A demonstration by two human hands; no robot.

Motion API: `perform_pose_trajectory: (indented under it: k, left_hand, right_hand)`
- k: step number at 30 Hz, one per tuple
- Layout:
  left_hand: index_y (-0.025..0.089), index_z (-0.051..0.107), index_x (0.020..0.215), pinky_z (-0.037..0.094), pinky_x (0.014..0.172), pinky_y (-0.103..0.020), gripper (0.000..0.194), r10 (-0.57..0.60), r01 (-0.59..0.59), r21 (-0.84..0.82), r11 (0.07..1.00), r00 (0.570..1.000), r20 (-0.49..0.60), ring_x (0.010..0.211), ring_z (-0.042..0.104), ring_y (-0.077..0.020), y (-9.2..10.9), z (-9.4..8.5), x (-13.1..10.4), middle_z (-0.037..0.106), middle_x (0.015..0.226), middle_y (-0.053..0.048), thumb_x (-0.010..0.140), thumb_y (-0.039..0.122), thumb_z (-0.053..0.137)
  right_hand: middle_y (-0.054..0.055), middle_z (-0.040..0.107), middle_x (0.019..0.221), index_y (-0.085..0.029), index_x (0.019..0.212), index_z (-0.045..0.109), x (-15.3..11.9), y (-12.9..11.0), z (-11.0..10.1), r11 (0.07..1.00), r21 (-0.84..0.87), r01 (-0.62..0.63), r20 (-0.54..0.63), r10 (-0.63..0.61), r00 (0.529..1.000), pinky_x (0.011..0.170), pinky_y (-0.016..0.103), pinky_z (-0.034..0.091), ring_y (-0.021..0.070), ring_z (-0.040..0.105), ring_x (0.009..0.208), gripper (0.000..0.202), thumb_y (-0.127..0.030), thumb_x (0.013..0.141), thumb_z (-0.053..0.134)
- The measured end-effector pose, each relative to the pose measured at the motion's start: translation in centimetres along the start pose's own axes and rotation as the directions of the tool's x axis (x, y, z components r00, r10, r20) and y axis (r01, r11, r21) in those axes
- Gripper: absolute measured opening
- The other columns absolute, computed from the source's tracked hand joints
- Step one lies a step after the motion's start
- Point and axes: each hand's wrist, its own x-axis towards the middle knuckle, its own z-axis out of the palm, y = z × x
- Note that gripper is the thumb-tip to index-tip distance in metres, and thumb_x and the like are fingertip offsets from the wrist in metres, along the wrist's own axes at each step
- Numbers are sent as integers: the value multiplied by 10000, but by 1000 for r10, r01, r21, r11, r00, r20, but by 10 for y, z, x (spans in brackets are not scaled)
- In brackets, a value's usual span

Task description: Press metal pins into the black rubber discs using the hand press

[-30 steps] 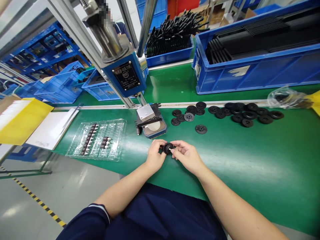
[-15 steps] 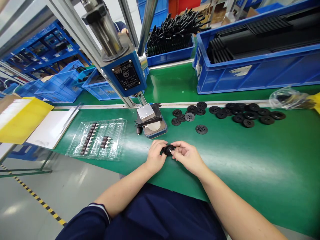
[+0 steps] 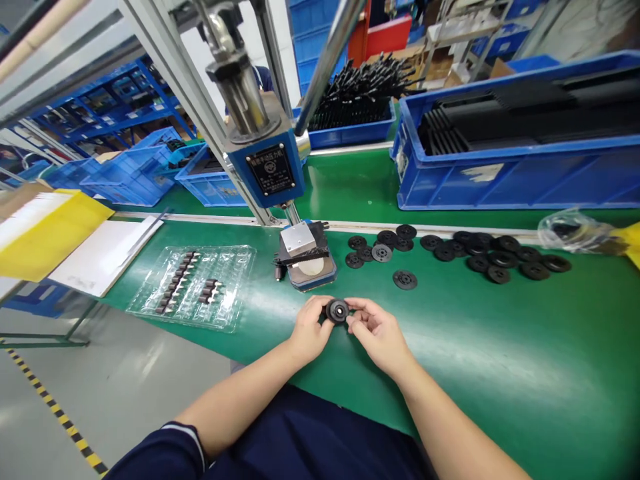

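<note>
A small round black wheel [image 3: 332, 316] with a pale centre is held just above the green bench, its face turned up toward me. My left hand [image 3: 311, 331] grips its left edge between thumb and fingers. On the other side, my right hand [image 3: 379, 335] has its index finger and thumb closed at the right edge, the other fingers curled. Beyond my hands stands a blue hand press [image 3: 273, 167], with a metal block [image 3: 298, 239] and a black toothed part [image 3: 303, 259] at its base. Flat black discs [image 3: 405, 279] lie loose to the right of the press.
A clear plastic tray [image 3: 230, 293] with several dark cylindrical parts lies left. More black wheels [image 3: 500, 259] are heaped at right, near a plastic bag [image 3: 570, 230]. Blue bins [image 3: 520, 180] of black parts stand behind. Papers and a yellow folder [image 3: 70, 233] are far left.
The wheel has tipped so its round face shows. My right thumb and fingers have moved off its centre to the right edge. The camera view has shifted slightly.
</note>
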Motion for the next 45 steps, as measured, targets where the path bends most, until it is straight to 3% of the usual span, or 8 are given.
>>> perform_pose_trajectory:
  k: [15, 21, 28, 31, 36, 41, 43, 45]
  left_hand:
    - [182, 582, 1068, 503, 923, -411, 274, 103, -103, 9, 995, 993, -53, 1050, 588, -213, 0, 1, 0, 631, 1099, -105, 845, 35, 519]
    - [180, 605, 1116, 525, 788, -345, 253, 261, -241, 215, 946, 963, -71, 902, 569, -183, 20, -33, 0, 564, 971, -80, 865, 148, 612]
    - [203, 627, 1108, 508, 661, -267, 230, 298, -500, 422, 757, 837, 458, 739, 576, -149, 23, -73, 22, 607, 852, -50, 956, 191, 455]
    - [177, 596, 1181, 530, 739, -328, 266, 326, -555, 375, 743, 788, 522, 834, 615, -184, 26, -82, 33, 655, 936, -96, 954, 175, 456]
    - [156, 554, 1197, 531, 825, -389, 328, 318, -376, 275, 885, 919, 233, 926, 644, -228, 13, -64, 22, 681, 1009, -127, 894, 270, 608]
    - [165, 505, 1088, 529, 753, -332, 191, -75, 61, 91, 994, 983, 167, 820, 651, -188, -5, -30, -9, 672, 919, -83, 925, 257, 541]
    - [174, 451, 1098, 522, 761, -316, 209, -148, 161, -92, 983, 980, 133, 840, 648, -177, 8, -29, -16, 668, 942, -79, 920, 232, 545]
    - [186, 414, 1100, 514, 793, -323, 234, -103, 141, -261, 955, 983, 154, 898, 649, -182, 32, -38, -15, 674, 1000, -93, 913, 200, 554]
  right_hand:
    - [55, 602, 933, -178, 1157, 519, 0, 1, 2, 998, 61, -19, 3, 19, 1000, 585, 255, 500, 100, 571, 626, 381, -396, 859, 615]
    - [75, 646, 953, -167, 1106, 558, 13, 2, -10, 1000, 23, -21, -265, 26, 964, 520, 227, 453, 97, 572, 607, 371, -460, 879, 568]
    - [69, 656, 853, -145, 1035, 593, 19, 5, -12, 998, 2, -63, -328, 60, 943, 519, 231, 481, 106, 564, 590, 399, -484, 826, 611]
    - [72, 657, 843, -139, 1022, 607, 17, 5, -10, 998, -30, -56, -318, 43, 947, 547, 237, 502, 118, 583, 626, 394, -476, 818, 607]
    - [76, 664, 806, -128, 1004, 615, 24, 9, -13, 996, -90, -21, -320, -9, 948, 519, 243, 496, 121, 579, 584, 384, -471, 836, 569]
    - [70, 664, 842, -172, 971, 650, -9, -40, -4, 951, -281, 128, -273, -208, 939, 643, 280, 529, 146, 612, 706, 269, -409, 857, 588]
    - [59, 663, 908, -226, 1027, 656, -44, -82, 2, 766, -423, 484, 92, -494, 864, 679, 311, 543, 165, 620, 776, 220, -363, 868, 594]
    - [10, 665, 923, -316, 1073, 645, -78, -129, 8, 647, -401, 649, 336, -555, 761, 679, 323, 561, 171, 624, 805, 231, -396, 861, 602]
